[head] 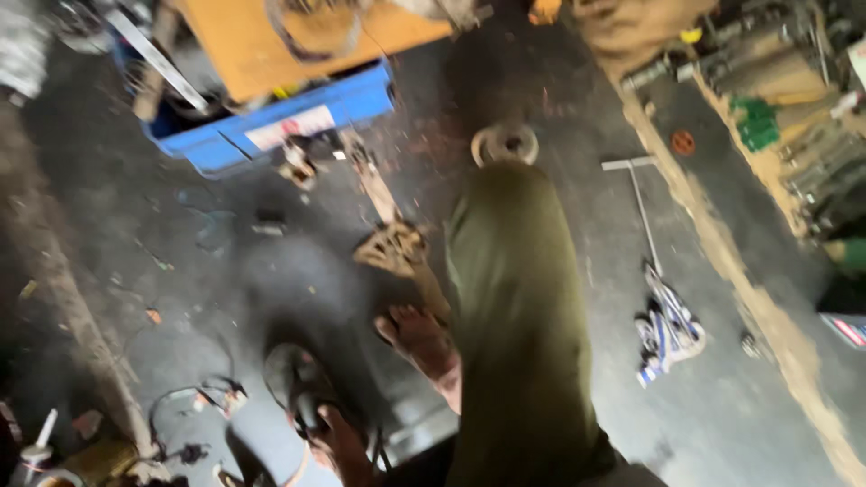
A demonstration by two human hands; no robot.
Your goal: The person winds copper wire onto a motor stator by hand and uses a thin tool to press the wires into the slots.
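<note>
Head view: hand (338, 442) gripping grinder (298, 383).

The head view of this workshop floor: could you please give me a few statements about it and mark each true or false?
1. A blue crate stands on the floor at the upper left. True.
2. The T-handled metal rod is propped upright against a wall. False: it lies flat on the floor.
3. A striped cloth lies at the near end of that rod. True.
4. A hand at the bottom edge grips a dark tool. True, though blur hides which hand it is.
5. The trouser leg is bright red. False: it is olive green.
6. The foot wears a boot. False: it is bare.
</note>
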